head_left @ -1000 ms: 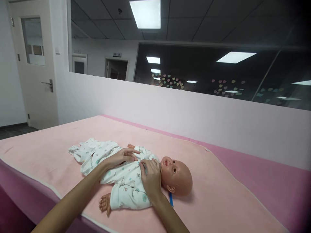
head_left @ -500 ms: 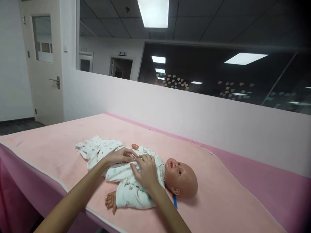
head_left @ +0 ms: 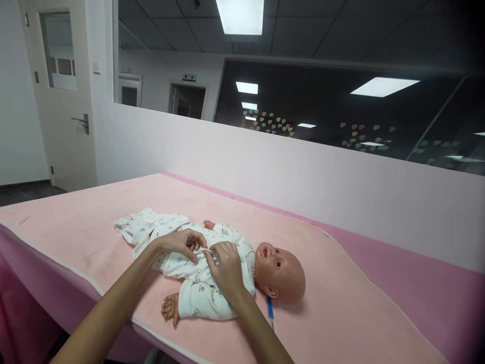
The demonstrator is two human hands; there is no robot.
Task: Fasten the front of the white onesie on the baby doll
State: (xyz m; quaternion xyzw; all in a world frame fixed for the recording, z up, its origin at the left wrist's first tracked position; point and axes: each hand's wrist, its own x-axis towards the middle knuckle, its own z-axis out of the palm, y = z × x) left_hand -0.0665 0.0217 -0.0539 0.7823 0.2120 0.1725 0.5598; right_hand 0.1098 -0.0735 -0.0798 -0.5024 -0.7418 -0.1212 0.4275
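A baby doll (head_left: 280, 273) lies on its back with its head to the right, dressed in white printed baby clothes (head_left: 208, 309). My left hand (head_left: 184, 243) hovers at the doll's belly, its fingers curled and its thumb held apart from them. Over the chest, my right hand (head_left: 228, 268) pinches a thin white edge or tie of the clothes between thumb and fingers. That bit of cloth stretches toward my left fingertips; whether they touch it is hard to see. One doll hand (head_left: 170, 308) pokes out of the near sleeve.
The doll rests on a pink padded table (head_left: 333, 313) whose near edge drops away. A blue strip (head_left: 270, 308) lies beside the doll's neck. Behind the table runs a white wall (head_left: 303, 177) with a dark window above. A door (head_left: 64, 126) stands at the far left.
My left thumb has moved away from its fingers, opening that hand slightly. My right hand stays at the chest cloth. The view has shifted slightly.
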